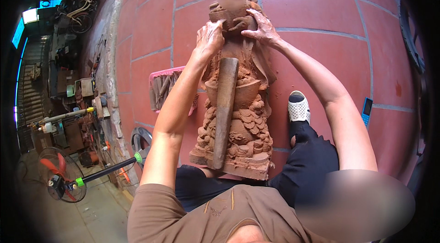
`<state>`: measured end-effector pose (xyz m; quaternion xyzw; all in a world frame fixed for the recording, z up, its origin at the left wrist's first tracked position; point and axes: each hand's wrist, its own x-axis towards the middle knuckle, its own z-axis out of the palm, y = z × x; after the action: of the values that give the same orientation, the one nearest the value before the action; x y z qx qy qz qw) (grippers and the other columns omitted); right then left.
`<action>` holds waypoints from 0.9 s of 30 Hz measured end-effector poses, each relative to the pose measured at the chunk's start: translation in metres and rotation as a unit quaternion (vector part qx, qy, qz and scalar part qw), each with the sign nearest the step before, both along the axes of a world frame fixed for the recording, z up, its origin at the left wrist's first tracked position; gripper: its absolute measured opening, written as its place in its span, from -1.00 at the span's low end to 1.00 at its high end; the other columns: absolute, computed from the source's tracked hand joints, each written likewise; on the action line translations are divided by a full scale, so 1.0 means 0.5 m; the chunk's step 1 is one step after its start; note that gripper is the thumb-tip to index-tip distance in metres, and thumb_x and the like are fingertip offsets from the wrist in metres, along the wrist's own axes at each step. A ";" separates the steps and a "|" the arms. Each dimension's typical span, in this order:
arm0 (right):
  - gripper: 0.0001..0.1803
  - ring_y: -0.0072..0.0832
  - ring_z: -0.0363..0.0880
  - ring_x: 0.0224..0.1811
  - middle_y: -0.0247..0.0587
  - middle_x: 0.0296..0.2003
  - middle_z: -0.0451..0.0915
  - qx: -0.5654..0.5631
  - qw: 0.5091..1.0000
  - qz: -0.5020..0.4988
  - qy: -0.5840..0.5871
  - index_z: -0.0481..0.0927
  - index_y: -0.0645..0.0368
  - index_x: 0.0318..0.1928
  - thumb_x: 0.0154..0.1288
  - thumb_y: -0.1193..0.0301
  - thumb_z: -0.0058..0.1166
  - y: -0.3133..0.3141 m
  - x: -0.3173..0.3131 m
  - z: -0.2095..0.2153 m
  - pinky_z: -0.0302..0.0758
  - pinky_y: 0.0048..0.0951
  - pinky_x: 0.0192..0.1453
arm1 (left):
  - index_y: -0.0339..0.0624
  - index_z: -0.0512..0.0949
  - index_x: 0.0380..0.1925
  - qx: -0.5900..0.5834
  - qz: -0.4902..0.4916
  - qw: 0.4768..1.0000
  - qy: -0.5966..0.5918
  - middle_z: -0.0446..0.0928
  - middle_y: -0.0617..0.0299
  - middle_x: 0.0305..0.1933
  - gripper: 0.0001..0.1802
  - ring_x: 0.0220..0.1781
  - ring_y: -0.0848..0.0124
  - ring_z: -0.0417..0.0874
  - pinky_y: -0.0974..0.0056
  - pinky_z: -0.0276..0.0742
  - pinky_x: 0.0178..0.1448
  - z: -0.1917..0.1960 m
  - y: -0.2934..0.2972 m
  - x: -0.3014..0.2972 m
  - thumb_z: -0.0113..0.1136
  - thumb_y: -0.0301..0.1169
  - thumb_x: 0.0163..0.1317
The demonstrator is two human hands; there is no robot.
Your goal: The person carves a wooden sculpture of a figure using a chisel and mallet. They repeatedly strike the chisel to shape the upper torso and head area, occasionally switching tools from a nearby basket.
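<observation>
A reddish-brown carved wooden statue (243,135) lies lengthwise on the floor in front of me, its head end away from me and its base by my legs. My left hand (211,37) is closed against the left side of its upper body, the fingers curled inward. On the opposite side my right hand (262,28) grips the statue, thumb and fingers spread around the carved shoulder. A long wooden mallet (226,110), worn and bat-shaped, rests along the statue's lower front, touched by neither hand.
Left of the statue stands a pink plastic basket (153,78) full of chisel-like tools, partly behind my left arm. A blue phone (367,107) lies on the red tiles (316,69) at right. A fan (59,176), bicycles (87,7) and workshop clutter occupy the left side.
</observation>
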<state>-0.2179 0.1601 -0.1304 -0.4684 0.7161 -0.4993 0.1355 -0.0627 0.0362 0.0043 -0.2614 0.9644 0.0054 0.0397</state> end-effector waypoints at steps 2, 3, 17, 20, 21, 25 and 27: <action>-0.01 -0.08 0.19 0.45 0.06 0.37 0.27 0.003 1.000 -0.001 0.001 0.23 0.08 0.40 0.02 -0.02 0.37 0.005 -0.001 -0.003 0.16 -0.14 0.50 | 0.00 0.59 0.09 0.042 -0.030 0.998 -0.046 0.64 -0.15 -0.14 -0.53 -0.10 -0.07 0.69 -0.09 0.62 -0.04 0.006 0.001 0.022 0.03 -0.51 0.13; -0.01 -0.08 0.20 0.45 0.07 0.37 0.27 0.005 1.000 -0.002 0.003 0.23 0.08 0.40 0.02 -0.02 0.37 0.008 0.000 -0.003 0.16 -0.14 0.50 | 0.00 0.60 0.08 0.062 -0.044 0.995 -0.067 0.64 -0.14 -0.13 -0.52 -0.10 -0.06 0.69 -0.08 0.62 -0.03 0.013 -0.003 0.027 0.03 -0.51 0.12; -0.01 -0.12 0.22 0.44 0.01 0.37 0.28 0.000 1.000 -0.014 0.002 0.26 0.08 0.38 -0.02 -0.03 0.38 0.004 -0.002 -0.006 0.17 -0.13 0.50 | 0.07 0.64 0.06 0.059 -0.021 0.998 -0.029 0.64 -0.18 -0.14 -0.44 -0.09 -0.08 0.68 -0.07 0.60 0.02 0.012 -0.011 0.011 -0.01 -0.55 0.02; -0.01 -0.13 0.22 0.44 0.00 0.37 0.28 0.004 1.000 -0.013 -0.007 0.26 0.07 0.38 -0.02 -0.03 0.38 0.008 -0.003 -0.005 0.17 -0.13 0.50 | 0.08 0.66 0.04 0.090 0.027 0.994 -0.046 0.64 -0.16 -0.13 -0.46 -0.06 -0.06 0.68 -0.02 0.60 0.07 0.039 -0.011 0.012 0.00 -0.53 0.02; -0.01 -0.13 0.22 0.44 0.00 0.37 0.28 -0.001 1.000 -0.011 -0.006 0.26 0.07 0.38 -0.02 -0.02 0.38 0.004 -0.001 0.000 0.17 -0.13 0.50 | 0.08 0.67 0.01 0.073 0.062 0.995 -0.032 0.65 -0.12 -0.11 -0.49 -0.03 -0.04 0.68 0.01 0.59 0.11 0.049 -0.023 0.007 0.03 -0.50 0.02; 0.00 -0.14 0.22 0.45 0.01 0.37 0.28 -0.011 1.000 -0.002 -0.005 0.26 0.07 0.39 -0.02 -0.02 0.39 -0.005 0.003 -0.002 0.15 -0.13 0.51 | 0.05 0.66 0.03 0.059 0.091 0.994 0.018 0.66 -0.07 -0.07 -0.52 0.02 -0.01 0.67 0.02 0.56 0.13 0.024 -0.068 -0.010 0.09 -0.44 0.05; -0.01 -0.13 0.22 0.44 0.01 0.36 0.29 0.001 1.000 -0.006 -0.004 0.26 0.07 0.38 -0.02 -0.02 0.39 -0.004 0.009 -0.005 0.15 -0.13 0.51 | 0.04 0.66 0.04 0.062 0.107 0.992 0.034 0.66 -0.07 -0.05 -0.54 0.05 0.00 0.66 0.03 0.55 0.15 0.013 -0.073 -0.004 0.13 -0.40 0.07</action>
<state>-0.2135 0.1582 -0.1330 -0.4619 0.7189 -0.5012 0.1365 -0.0649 0.0000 0.0105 -0.3601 0.9294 0.0779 0.0222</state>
